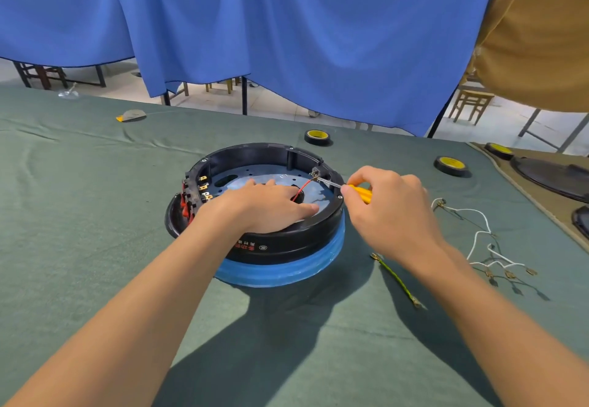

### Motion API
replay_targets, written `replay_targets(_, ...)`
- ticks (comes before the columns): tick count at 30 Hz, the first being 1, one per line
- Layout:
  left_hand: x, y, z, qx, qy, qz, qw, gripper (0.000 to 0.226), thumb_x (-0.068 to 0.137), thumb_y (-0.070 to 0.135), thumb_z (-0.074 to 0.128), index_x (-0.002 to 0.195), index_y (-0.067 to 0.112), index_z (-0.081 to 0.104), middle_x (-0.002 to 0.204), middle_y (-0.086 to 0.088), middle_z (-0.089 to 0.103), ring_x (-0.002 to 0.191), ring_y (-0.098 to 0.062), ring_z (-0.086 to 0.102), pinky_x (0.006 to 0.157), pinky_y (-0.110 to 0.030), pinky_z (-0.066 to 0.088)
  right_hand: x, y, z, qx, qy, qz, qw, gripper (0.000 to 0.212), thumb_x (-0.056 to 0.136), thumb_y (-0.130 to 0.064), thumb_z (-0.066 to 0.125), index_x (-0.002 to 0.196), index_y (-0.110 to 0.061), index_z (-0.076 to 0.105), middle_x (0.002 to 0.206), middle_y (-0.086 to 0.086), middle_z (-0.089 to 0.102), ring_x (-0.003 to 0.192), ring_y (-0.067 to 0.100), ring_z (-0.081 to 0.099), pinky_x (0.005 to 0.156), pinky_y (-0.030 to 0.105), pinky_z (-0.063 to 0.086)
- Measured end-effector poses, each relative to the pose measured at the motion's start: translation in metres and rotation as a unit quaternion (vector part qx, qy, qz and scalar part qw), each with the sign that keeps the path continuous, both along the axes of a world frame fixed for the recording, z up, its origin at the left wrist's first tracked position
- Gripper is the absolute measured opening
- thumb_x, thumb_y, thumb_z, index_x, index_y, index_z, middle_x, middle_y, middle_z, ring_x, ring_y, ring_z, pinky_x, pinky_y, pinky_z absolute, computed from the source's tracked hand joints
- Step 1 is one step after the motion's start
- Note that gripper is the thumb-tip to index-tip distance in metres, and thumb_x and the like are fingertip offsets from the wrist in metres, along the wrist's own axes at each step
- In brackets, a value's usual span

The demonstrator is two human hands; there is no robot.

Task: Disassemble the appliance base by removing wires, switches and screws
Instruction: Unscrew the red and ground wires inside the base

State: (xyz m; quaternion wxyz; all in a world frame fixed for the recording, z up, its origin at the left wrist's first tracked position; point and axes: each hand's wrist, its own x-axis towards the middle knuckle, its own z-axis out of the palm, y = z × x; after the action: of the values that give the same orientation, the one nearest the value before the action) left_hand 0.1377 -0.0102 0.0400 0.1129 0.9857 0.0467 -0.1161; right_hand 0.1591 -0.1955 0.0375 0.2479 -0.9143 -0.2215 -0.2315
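A round black appliance base (287,241) lies upside down on a blue ring in the middle of the green cloth. Its metal plate (255,174) shows inside, with red switches (185,206) and brass terminals on the left wall. My left hand (267,206) rests flat on the plate, fingers straight, over a red wire (302,187). My right hand (385,206) grips a yellow-handled screwdriver (360,191), whose thin tip reaches a small terminal block (315,173) on the right inner wall, where the red wire ends.
Loose white wires (484,241) with terminals and a green-yellow wire (398,280) lie on the cloth to the right. Black tape rolls (317,136) (451,166) sit behind the base. Dark parts lie at the far right edge. A blue curtain hangs behind the table.
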Motion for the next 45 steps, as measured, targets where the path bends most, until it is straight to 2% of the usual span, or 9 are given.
replay_targets(7, -0.001, -0.003, 0.002, -0.011, -0.001, 0.001, 1.0, 0.069, 0.093, 0.07, 0.028, 0.152, 0.036, 0.021, 0.16, -0.008, 0.022, 0.146, -0.033, 0.014, 0.113, -0.052, 0.014, -0.005, 0.006, -0.006, -0.017, -0.051, 0.001, 0.999, 0.016, 0.092, -0.031, 0.056, 0.091, -0.019, 0.065, 0.071, 0.008, 0.064, 0.066, 0.032, 0.049, 0.062, 0.032, 0.032)
replay_targets(16, -0.004, -0.005, 0.003, -0.035, 0.011, 0.012, 0.999, 0.07, 0.093, 0.07, 0.028, 0.151, 0.046, -0.002, 0.164, -0.004, 0.007, 0.149, -0.034, -0.002, 0.115, -0.055, 0.003, -0.011, 0.011, -0.007, -0.051, -0.067, 0.007, 0.996, 0.021, 0.096, -0.03, 0.049, 0.095, -0.014, 0.063, 0.078, 0.011, 0.066, 0.076, 0.041, 0.058, 0.066, 0.037, 0.039)
replay_targets(20, -0.006, -0.006, 0.004, -0.044, 0.016, 0.011, 0.999, 0.068, 0.092, 0.071, 0.026, 0.15, 0.05, -0.003, 0.164, -0.003, 0.006, 0.149, -0.034, -0.005, 0.115, -0.056, 0.001, -0.002, 0.007, 0.0, -0.037, -0.025, 0.021, 0.999, 0.024, 0.094, -0.029, 0.052, 0.086, -0.014, 0.069, 0.075, 0.012, 0.067, 0.074, 0.037, 0.053, 0.065, 0.035, 0.038)
replay_targets(23, -0.007, -0.006, 0.006, -0.043, 0.021, 0.014, 0.999, 0.067, 0.092, 0.072, 0.025, 0.149, 0.051, -0.003, 0.164, -0.003, 0.004, 0.149, -0.034, -0.006, 0.115, -0.057, 0.001, 0.01, 0.002, 0.008, 0.019, 0.045, 0.033, 0.998, 0.024, 0.091, -0.027, 0.058, 0.08, -0.014, 0.074, 0.081, 0.009, 0.072, 0.085, 0.036, 0.057, 0.077, 0.032, 0.04)
replay_targets(26, -0.008, -0.008, 0.008, -0.043, 0.023, 0.009, 0.999, 0.067, 0.092, 0.071, 0.025, 0.15, 0.05, -0.004, 0.164, -0.002, 0.004, 0.149, -0.033, -0.005, 0.115, -0.057, 0.001, 0.016, -0.002, 0.015, 0.089, 0.089, 0.035, 0.991, 0.018, 0.089, -0.024, 0.064, 0.08, -0.017, 0.079, 0.076, -0.002, 0.073, 0.085, 0.026, 0.06, 0.081, 0.029, 0.041)
replay_targets(30, -0.01, -0.009, 0.009, -0.046, 0.02, 0.005, 0.999, 0.067, 0.094, 0.069, 0.025, 0.15, 0.048, -0.004, 0.164, -0.001, 0.006, 0.149, -0.031, -0.004, 0.115, -0.055, 0.001, 0.016, -0.002, 0.013, 0.102, 0.102, 0.027, 0.989, 0.016, 0.089, -0.027, 0.064, 0.085, -0.02, 0.079, 0.078, -0.004, 0.07, 0.087, 0.023, 0.056, 0.08, 0.028, 0.04)
replay_targets(33, -0.01, -0.008, 0.009, -0.044, 0.019, 0.012, 0.999, 0.068, 0.093, 0.07, 0.026, 0.151, 0.047, -0.001, 0.164, -0.001, 0.008, 0.149, -0.033, -0.001, 0.115, -0.056, 0.005, 0.011, 0.001, 0.005, 0.074, 0.074, 0.008, 0.994, 0.018, 0.091, -0.031, 0.059, 0.088, -0.024, 0.075, 0.08, -0.005, 0.066, 0.088, 0.026, 0.05, 0.074, 0.028, 0.033)
replay_targets(40, -0.01, -0.009, 0.009, -0.029, 0.024, 0.019, 0.999, 0.073, 0.093, 0.07, 0.025, 0.155, 0.036, 0.005, 0.163, -0.003, 0.01, 0.149, -0.032, 0.0, 0.115, -0.054, 0.006, -0.007, 0.007, -0.008, -0.001, -0.061, 0.022, 0.998, 0.021, 0.094, -0.026, 0.054, 0.084, -0.014, 0.069, 0.066, 0.006, 0.064, 0.061, 0.027, 0.046, 0.063, 0.03, 0.032)
replay_targets(45, -0.011, -0.008, 0.008, -0.024, 0.025, 0.008, 0.999, 0.068, 0.095, 0.066, 0.024, 0.154, 0.034, 0.012, 0.162, -0.007, 0.016, 0.148, -0.031, 0.004, 0.115, -0.052, 0.007, 0.001, 0.005, -0.007, 0.017, -0.035, 0.042, 0.998, 0.021, 0.093, -0.026, 0.057, 0.082, -0.015, 0.071, 0.072, 0.007, 0.069, 0.067, 0.032, 0.055, 0.063, 0.034, 0.042)
